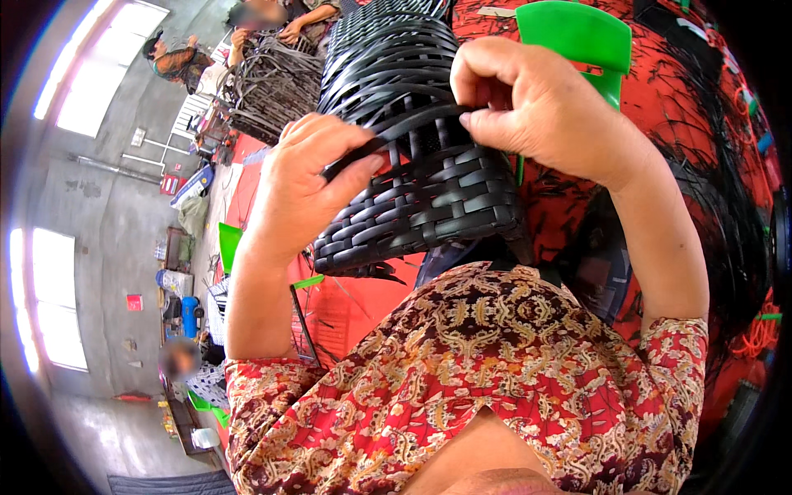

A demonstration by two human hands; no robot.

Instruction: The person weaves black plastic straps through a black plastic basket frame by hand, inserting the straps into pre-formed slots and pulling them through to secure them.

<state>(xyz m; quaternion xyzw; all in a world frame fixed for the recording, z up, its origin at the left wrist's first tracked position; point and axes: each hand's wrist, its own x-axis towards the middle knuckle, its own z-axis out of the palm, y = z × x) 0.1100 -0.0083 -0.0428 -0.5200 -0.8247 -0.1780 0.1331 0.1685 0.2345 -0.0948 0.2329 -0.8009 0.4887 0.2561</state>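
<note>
In front of me stands a half-woven black wicker piece (421, 202) made of flat, glossy plastic strips. Its near end is tightly woven, and a gap with bare upright strips lies behind that. Across the gap runs one curved black strip (417, 122). My left hand (309, 177) is closed on the left part of this strip, thumb and fingers pinching at the left edge of the weave. At the strip's right end my right hand (540, 111) is closed, its thumb against curled fingers. Farther back, looser strips bow across the frame.
A green plastic chair (577, 37) stands at the far right. Loose black strips (718, 214) lie heaped on the red floor (487, 25). Far left, a person (305, 16) sits by a bundle of dark strips (276, 91); other people are along the grey wall (107, 214).
</note>
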